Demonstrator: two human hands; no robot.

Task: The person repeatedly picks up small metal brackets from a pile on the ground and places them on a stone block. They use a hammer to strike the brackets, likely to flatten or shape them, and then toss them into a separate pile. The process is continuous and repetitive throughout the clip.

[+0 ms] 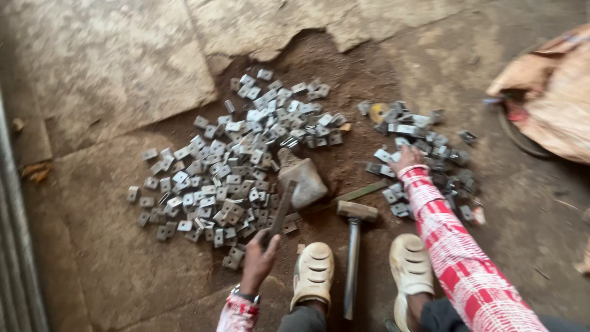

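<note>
Gripping a flat metal bar (281, 209), the left hand (259, 255) has its fingers clenched round the bar's near end, and the bar slants up and away toward a grey stone block (302, 178) at the middle of the floor (110, 258). The bar's far end lies just beside the block's near left edge. Far to the right, the right hand (407, 158), in a red and white checked sleeve (455, 246), reaches into the small pile (424, 147) of metal brackets; its fingers are down among the pieces, and whether they grasp one I cannot tell. A bigger pile (227, 166) of the same brackets spreads over the floor left of the block. Between the person's two pale shoes (313, 270) lies a hammer (355, 246), head far, handle near, untouched. A thin green strip (359, 193) lies just beyond the hammer head. A brown sack (547, 92) sits at the far right.
</note>
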